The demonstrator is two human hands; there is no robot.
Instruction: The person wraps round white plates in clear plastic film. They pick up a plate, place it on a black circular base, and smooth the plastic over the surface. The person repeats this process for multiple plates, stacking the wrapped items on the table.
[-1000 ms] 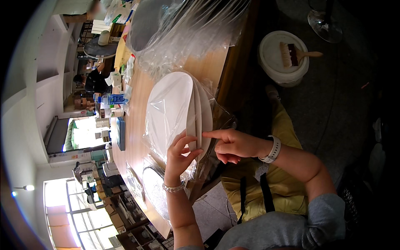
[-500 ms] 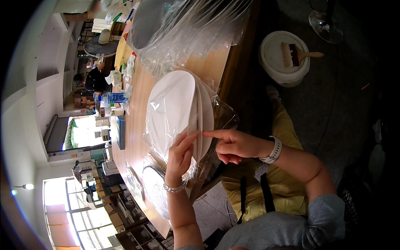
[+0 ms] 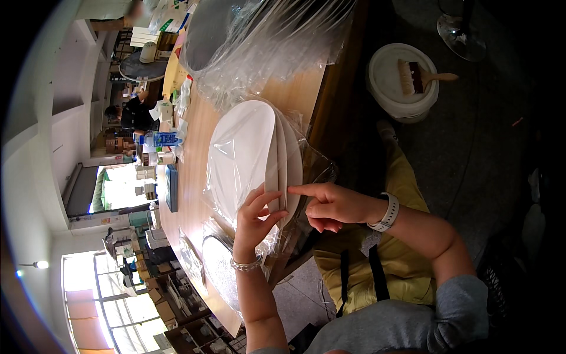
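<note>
Several flat white oval discs, fanned in a stack, lie on clear plastic film at the edge of the wooden table. My left hand, with a beaded bracelet, is at the near end of the stack. Its thumb and fingertips are spread apart along the discs' rims, and nothing visible is held. From the right comes my right hand, a pale watch on its wrist. Its index finger stretches out and the tip touches a disc's rim, while the other fingers curl loosely without holding anything.
Crumpled clear plastic sheeting covers a grey round shape farther along the table. A flat brush rests on a lidded white bucket on the floor. Beyond the table are a blue-labelled bottle and a person in black.
My left thumb and fingers have spread apart, after being close together near my right fingertip. My right hand and the discs stay nearly in place.
</note>
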